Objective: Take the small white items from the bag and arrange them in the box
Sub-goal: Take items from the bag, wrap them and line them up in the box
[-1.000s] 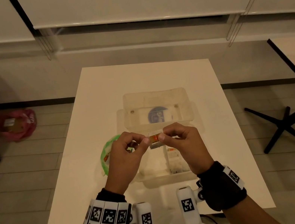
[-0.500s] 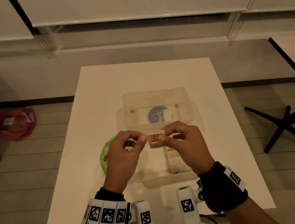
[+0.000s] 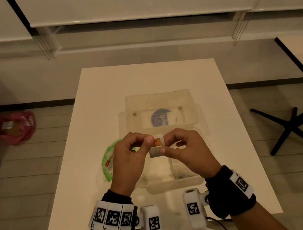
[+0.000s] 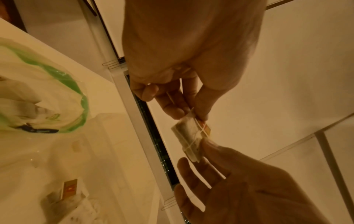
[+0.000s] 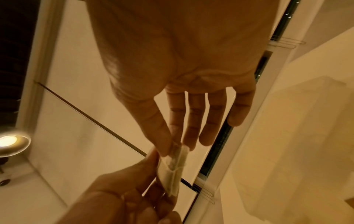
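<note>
A small white tea bag (image 3: 155,151) with string wound round it and an orange tag is held in the air over the clear plastic box (image 3: 171,184). My left hand (image 3: 148,141) pinches its left end between thumb and forefinger. My right hand (image 3: 163,146) pinches the other end. The left wrist view shows the tea bag (image 4: 188,136) between my left fingertips (image 4: 199,115) and the right hand (image 4: 206,147). In the right wrist view, thumb and forefinger of my right hand (image 5: 172,149) hold the tea bag (image 5: 172,169). The green-and-white bag (image 3: 108,160) lies left of the box.
The box's lid (image 3: 158,101) stands open behind it, with a blue round label inside. A few tea bags (image 4: 67,195) lie in the box. The white table (image 3: 104,103) ends just before my wrists. A pink bag (image 3: 14,129) lies on the floor to the left.
Both hands have stayed over the box and drawn closer together. The tea bag has turned between the fingers, so its orange tag now stands more upright.
</note>
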